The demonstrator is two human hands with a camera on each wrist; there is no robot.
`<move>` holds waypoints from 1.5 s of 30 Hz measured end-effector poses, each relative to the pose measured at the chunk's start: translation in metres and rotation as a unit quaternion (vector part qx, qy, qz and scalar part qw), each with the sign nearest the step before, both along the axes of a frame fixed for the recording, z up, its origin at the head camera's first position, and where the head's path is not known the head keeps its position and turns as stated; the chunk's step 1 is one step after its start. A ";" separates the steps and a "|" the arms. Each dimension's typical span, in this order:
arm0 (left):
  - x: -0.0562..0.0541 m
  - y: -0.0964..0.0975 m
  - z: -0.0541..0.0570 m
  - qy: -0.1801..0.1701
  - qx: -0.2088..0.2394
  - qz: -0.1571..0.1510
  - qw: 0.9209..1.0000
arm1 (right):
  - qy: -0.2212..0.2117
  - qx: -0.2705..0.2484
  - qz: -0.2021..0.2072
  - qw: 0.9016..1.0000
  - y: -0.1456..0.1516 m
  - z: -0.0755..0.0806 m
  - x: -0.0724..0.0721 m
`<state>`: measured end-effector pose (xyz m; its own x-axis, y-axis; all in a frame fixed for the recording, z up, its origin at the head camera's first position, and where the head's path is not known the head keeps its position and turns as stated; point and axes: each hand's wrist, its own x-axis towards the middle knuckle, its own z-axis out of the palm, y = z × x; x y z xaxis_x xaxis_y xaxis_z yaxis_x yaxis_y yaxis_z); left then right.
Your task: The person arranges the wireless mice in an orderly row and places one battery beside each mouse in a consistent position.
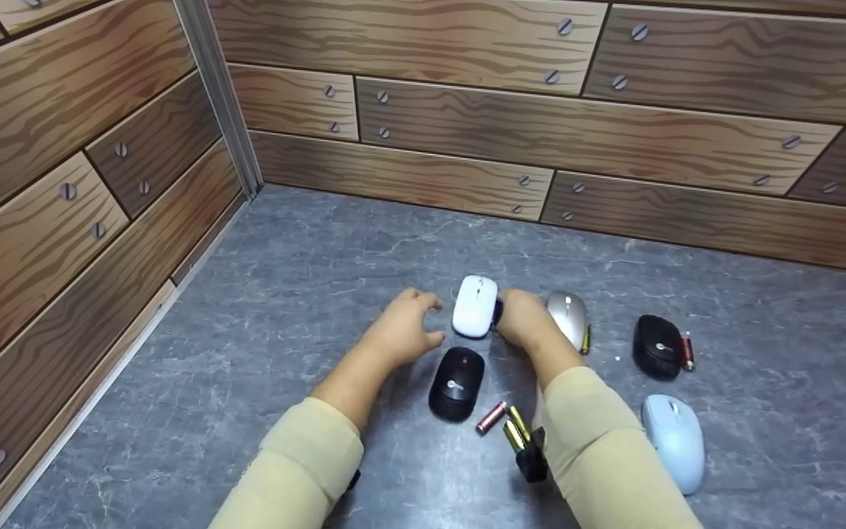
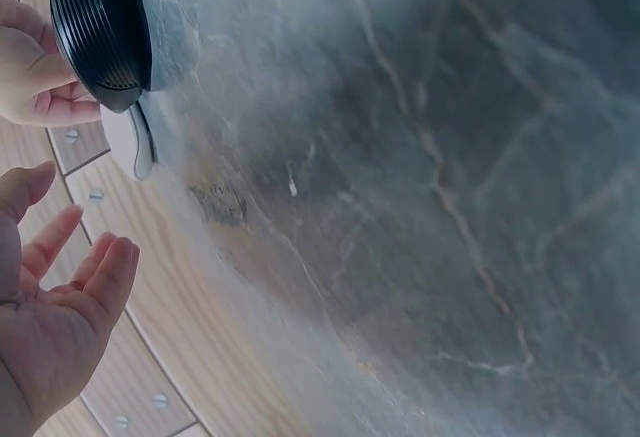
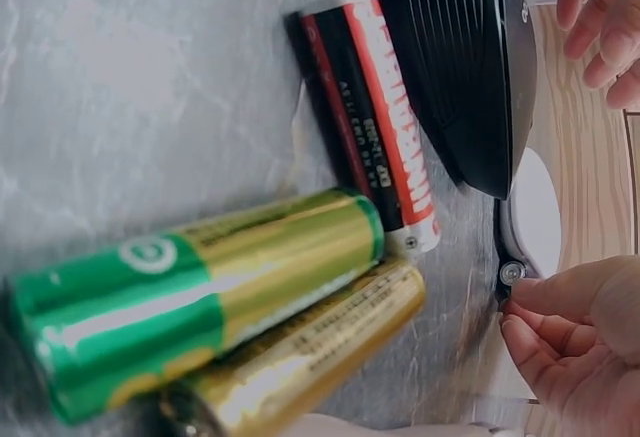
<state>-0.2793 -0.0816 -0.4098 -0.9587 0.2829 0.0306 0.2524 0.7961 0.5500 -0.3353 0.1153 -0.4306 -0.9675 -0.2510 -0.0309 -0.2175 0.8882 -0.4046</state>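
A white computer mouse (image 1: pixel 475 306) lies between the two hands. Beside its right edge my right hand (image 1: pixel 524 317) pinches a small dark battery (image 3: pixel 512 274) between thumb and fingertips; the battery's round silver end shows in the right wrist view. To the mouse's left, my left hand (image 1: pixel 408 327) hovers with fingers spread and nothing in them, as the left wrist view also shows. Nearer the person sits a black mouse (image 1: pixel 457 384). At its lower right lie a red battery (image 1: pixel 492 417) and two gold-green batteries (image 1: pixel 514 436), partly hidden by the right wrist's camera.
Behind the right hand stands a silver mouse (image 1: pixel 567 316) with a gold battery (image 1: pixel 586 339) beside it. Farther right are another black mouse (image 1: pixel 658 347), a red battery (image 1: pixel 688 353) and a light blue mouse (image 1: pixel 674 442). Wood-patterned walls (image 1: pixel 393 162) bound the grey tabletop (image 1: pixel 305 250).
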 end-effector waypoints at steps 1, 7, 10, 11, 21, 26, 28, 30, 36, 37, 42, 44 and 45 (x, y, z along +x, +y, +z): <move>0.000 0.001 0.000 -0.002 0.000 0.000 1.000 | 0.001 0.001 0.001 1.000 0.001 0.000 0.000; 0.000 0.003 0.000 -0.008 -0.005 0.001 1.000 | 0.000 -0.003 0.003 1.000 0.007 0.008 0.003; 0.000 0.004 0.001 -0.010 -0.008 0.001 1.000 | -0.004 -0.001 0.001 1.000 0.012 0.017 0.005; 0.001 0.004 0.002 -0.009 -0.007 0.001 1.000 | -0.007 -0.001 -0.002 1.000 0.014 0.020 0.006; 0.007 0.007 0.007 0.021 0.002 -0.019 1.000 | -0.006 0.000 -0.003 1.000 0.030 0.040 0.026; 0.012 0.011 0.011 0.012 -0.007 -0.022 1.000 | 0.007 -0.010 0.011 1.000 0.035 0.043 0.040; 0.015 0.012 0.012 0.010 -0.010 -0.022 1.000 | 0.012 -0.015 0.018 1.000 0.036 0.045 0.045; 0.018 0.014 0.014 0.012 -0.010 -0.025 1.000 | 0.013 -0.021 0.025 0.999 0.037 0.047 0.051; 0.029 0.015 0.017 0.023 -0.007 -0.046 0.999 | 0.000 -0.039 0.047 0.998 0.032 0.051 0.070; 0.031 0.016 0.018 0.024 -0.006 -0.050 0.998 | -0.003 -0.041 0.051 0.998 0.031 0.051 0.074; 0.039 0.019 0.022 0.021 -0.006 -0.064 0.998 | -0.010 -0.040 0.061 0.997 0.027 0.051 0.088; 0.043 0.020 0.023 0.020 -0.005 -0.069 0.997 | -0.009 -0.040 0.063 0.997 0.026 0.051 0.093; 0.044 0.021 0.023 0.020 -0.006 -0.071 0.997 | -0.009 -0.039 0.063 0.997 0.025 0.051 0.095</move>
<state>-0.2350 -0.0607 -0.3872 -0.9072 0.4159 0.0631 0.3838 0.7571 0.5287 -0.2406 0.1402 -0.3793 -0.9274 -0.3733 -0.0242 -0.3176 0.8199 -0.4763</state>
